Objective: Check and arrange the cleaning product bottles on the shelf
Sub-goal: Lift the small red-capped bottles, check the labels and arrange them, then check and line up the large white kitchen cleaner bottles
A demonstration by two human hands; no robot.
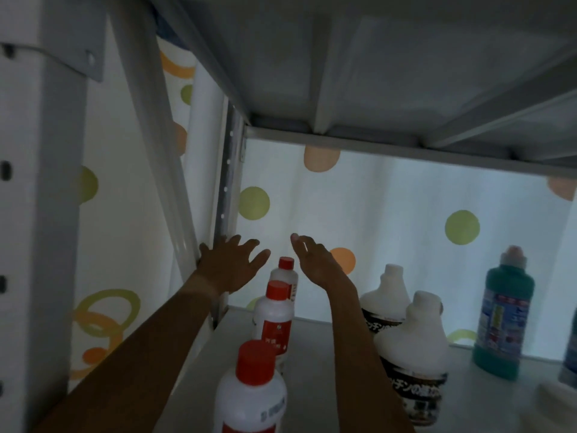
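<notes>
Up on the shelf, three red-capped white bottles line up front to back, and both hands are reaching past them toward the dotted curtain. Left hand has its fingers spread, holding nothing, right by the shelf's corner post. Right hand is loose and empty too, just above the rearmost red cap. Two white spray-less bottles and a teal bottle stand right of the red-capped row.

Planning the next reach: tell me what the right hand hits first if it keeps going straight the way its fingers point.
Probably the dotted curtain behind the shelf; nothing shows between it and the right hand, though depth is unclear.
</notes>
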